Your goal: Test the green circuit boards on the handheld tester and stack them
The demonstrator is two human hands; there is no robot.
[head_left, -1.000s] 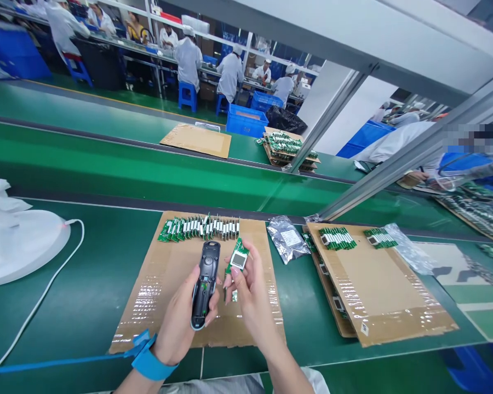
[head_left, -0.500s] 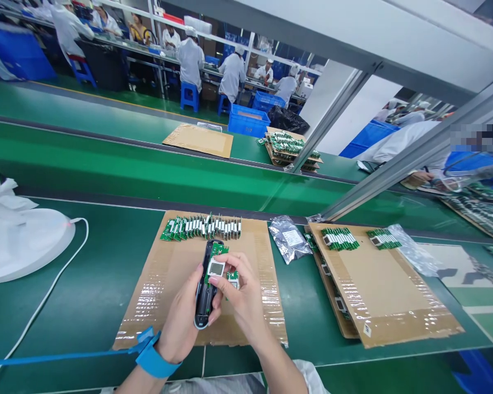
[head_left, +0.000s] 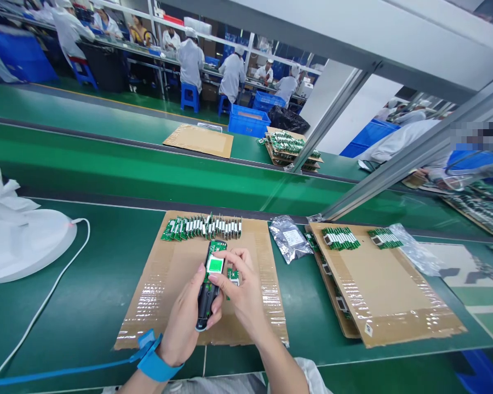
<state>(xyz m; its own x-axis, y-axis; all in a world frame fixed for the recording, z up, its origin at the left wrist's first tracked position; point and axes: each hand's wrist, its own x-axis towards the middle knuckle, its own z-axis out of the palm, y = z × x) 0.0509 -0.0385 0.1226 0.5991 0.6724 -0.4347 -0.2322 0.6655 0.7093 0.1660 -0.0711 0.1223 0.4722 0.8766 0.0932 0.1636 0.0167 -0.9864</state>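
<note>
My left hand (head_left: 184, 323) is wrapped round a long black plastic housing (head_left: 206, 307), which it holds tilted above the cardboard sheet (head_left: 152, 293). In the housing's upper part lies a green circuit board (head_left: 218, 246) with a small white-framed screen (head_left: 216, 265) glowing green. The thumb and fingers of my right hand (head_left: 246, 293) pinch the board at the screen's right side. Behind my right fingers, another circuit board (head_left: 232, 275) rests on the cardboard, partly hidden. A row of upright circuit boards (head_left: 201, 226) stands along the far edge of the sheet.
A blue wrist strap (head_left: 160, 364) trails a cord leftward. At left stands a white fan (head_left: 36, 241) with its cable. To the right are a silver bag (head_left: 291, 238) and stacked cardboard (head_left: 378, 290) bearing more boards. A metal post (head_left: 353, 194) rises beyond; co-workers sit farther back.
The screen has turned from grey to lit green. The board now sits lower and more in line with the housing, both hands staying on it.
</note>
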